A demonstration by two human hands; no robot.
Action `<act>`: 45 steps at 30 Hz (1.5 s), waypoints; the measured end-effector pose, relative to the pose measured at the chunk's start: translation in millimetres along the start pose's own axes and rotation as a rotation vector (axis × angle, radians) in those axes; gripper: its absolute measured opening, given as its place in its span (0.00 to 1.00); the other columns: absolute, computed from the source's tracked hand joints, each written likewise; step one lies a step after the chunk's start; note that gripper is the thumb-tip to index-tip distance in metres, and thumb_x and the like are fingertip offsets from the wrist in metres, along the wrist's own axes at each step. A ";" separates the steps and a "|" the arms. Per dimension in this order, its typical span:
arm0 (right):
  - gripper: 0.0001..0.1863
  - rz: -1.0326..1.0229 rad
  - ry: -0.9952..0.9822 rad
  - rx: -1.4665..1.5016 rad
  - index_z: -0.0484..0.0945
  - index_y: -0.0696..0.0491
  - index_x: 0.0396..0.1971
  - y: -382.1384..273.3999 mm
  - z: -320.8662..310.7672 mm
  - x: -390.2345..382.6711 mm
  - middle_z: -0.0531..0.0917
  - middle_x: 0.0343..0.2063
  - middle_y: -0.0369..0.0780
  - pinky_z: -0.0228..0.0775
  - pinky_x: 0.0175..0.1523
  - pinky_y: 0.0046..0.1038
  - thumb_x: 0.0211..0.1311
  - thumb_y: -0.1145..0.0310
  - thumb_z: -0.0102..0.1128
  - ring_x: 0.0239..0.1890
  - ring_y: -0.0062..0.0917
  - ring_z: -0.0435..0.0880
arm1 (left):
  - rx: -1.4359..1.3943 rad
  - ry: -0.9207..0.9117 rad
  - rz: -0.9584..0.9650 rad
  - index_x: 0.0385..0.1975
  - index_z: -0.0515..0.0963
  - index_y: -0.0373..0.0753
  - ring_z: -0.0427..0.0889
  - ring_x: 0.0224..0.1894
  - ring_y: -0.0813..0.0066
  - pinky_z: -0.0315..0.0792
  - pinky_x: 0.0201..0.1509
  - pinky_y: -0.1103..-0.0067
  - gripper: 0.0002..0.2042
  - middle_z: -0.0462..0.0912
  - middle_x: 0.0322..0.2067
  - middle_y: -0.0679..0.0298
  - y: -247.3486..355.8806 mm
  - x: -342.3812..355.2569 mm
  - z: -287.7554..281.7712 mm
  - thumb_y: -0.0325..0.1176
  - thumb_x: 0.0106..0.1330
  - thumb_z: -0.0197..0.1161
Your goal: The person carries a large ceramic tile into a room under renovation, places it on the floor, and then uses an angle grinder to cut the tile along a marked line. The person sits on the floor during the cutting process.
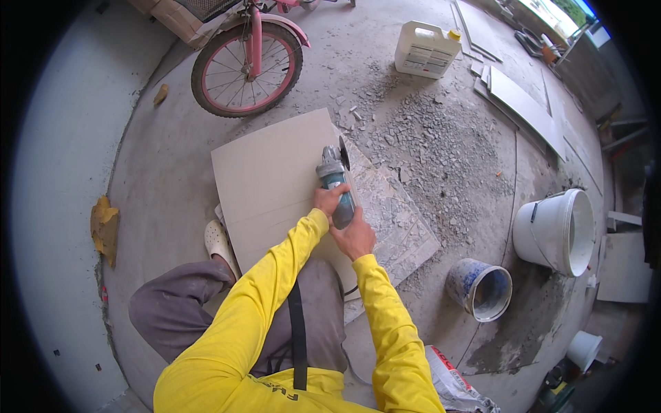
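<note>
Both my hands are closed around a teal angle grinder (333, 177) with a grey metal head. My left hand (330, 199) wraps the body near its head, and my right hand (354, 237) grips the rear end. The grinder's dark disc (344, 153) stands on edge at the right side of a large beige tile (272, 158); whether it touches the tile I cannot tell. Under that tile lies another, chip-strewn slab (406, 237), its corner sticking out to the right. A dark cord (351, 290) shows beside my right wrist.
Broken tile chips (447, 148) cover the floor to the right. Ahead are a pink bicycle (251, 65) and a white jug (428, 51). At right stand a white bucket (551, 230), a blue-stained pail (480, 289) and stacked tiles (527, 107). A bag (458, 385) lies near my right elbow.
</note>
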State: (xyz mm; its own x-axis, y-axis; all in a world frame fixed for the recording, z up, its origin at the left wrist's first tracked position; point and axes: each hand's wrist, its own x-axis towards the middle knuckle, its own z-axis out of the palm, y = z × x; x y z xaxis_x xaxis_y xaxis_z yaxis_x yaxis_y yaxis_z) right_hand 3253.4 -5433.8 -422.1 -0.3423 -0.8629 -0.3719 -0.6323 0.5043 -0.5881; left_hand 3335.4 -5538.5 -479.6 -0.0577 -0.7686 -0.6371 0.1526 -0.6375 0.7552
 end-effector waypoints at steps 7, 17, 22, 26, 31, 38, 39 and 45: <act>0.41 0.027 -0.021 0.016 0.66 0.55 0.50 5.9 1.2 -4.7 0.86 0.32 0.56 0.77 0.43 0.52 0.49 0.37 0.70 0.37 0.57 0.86 | 0.003 -0.018 0.015 0.31 0.82 0.33 0.81 0.22 0.73 0.78 0.29 0.72 0.14 0.83 0.26 0.63 -3.2 -8.5 0.7 0.37 0.53 0.76; 0.36 0.006 0.002 0.008 0.66 0.55 0.49 -1.6 3.2 6.0 0.86 0.32 0.54 0.77 0.40 0.51 0.51 0.45 0.71 0.36 0.55 0.86 | 0.009 -0.002 -0.003 0.32 0.81 0.33 0.80 0.21 0.72 0.77 0.28 0.72 0.15 0.82 0.25 0.63 3.6 6.5 0.6 0.37 0.53 0.76; 0.36 0.023 -0.014 -0.002 0.66 0.55 0.49 -6.2 0.9 9.9 0.86 0.33 0.54 0.77 0.41 0.50 0.51 0.45 0.71 0.37 0.54 0.86 | 0.008 0.004 0.006 0.31 0.81 0.33 0.80 0.21 0.72 0.77 0.27 0.72 0.15 0.81 0.25 0.63 4.9 12.8 -0.1 0.37 0.53 0.76; 0.36 0.020 0.000 -0.004 0.67 0.55 0.49 -9.2 0.3 12.5 0.86 0.32 0.54 0.77 0.41 0.50 0.51 0.45 0.71 0.37 0.54 0.86 | 0.011 0.002 -0.011 0.31 0.81 0.32 0.80 0.21 0.72 0.77 0.28 0.72 0.15 0.82 0.25 0.62 7.0 16.6 -0.6 0.37 0.53 0.76; 0.36 0.009 -0.003 0.010 0.67 0.55 0.49 -4.5 -1.6 5.1 0.86 0.32 0.54 0.77 0.40 0.50 0.50 0.45 0.72 0.37 0.55 0.86 | 0.047 0.024 -0.007 0.31 0.81 0.32 0.80 0.22 0.71 0.78 0.29 0.71 0.15 0.82 0.26 0.62 0.3 11.7 -0.6 0.37 0.53 0.76; 0.36 0.019 -0.005 0.008 0.67 0.55 0.48 5.1 0.0 -8.2 0.86 0.32 0.54 0.76 0.40 0.51 0.50 0.45 0.72 0.36 0.55 0.85 | 0.049 0.014 0.005 0.33 0.82 0.32 0.81 0.23 0.72 0.78 0.30 0.72 0.15 0.83 0.26 0.63 -9.3 -4.0 -1.3 0.37 0.53 0.76; 0.36 0.020 -0.005 0.004 0.67 0.55 0.48 6.1 0.4 -9.3 0.86 0.32 0.54 0.76 0.40 0.51 0.50 0.45 0.72 0.36 0.55 0.85 | 0.044 0.010 0.001 0.33 0.82 0.32 0.81 0.23 0.72 0.78 0.30 0.72 0.15 0.83 0.27 0.63 -9.9 -5.7 -1.2 0.36 0.53 0.76; 0.37 0.021 -0.004 0.011 0.67 0.55 0.49 9.9 -0.8 -17.9 0.86 0.32 0.55 0.76 0.41 0.51 0.51 0.42 0.71 0.37 0.55 0.86 | 0.060 0.018 0.047 0.34 0.82 0.33 0.81 0.23 0.73 0.78 0.30 0.73 0.15 0.82 0.27 0.63 -16.9 -12.4 -1.0 0.36 0.53 0.76</act>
State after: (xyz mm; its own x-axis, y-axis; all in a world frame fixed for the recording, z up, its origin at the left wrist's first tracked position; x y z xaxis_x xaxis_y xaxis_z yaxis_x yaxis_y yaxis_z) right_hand 3252.8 -5413.4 -420.7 -0.3526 -0.8519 -0.3872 -0.6174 0.5228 -0.5878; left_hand 3334.5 -5518.1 -484.6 -0.0338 -0.7972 -0.6028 0.0956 -0.6030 0.7920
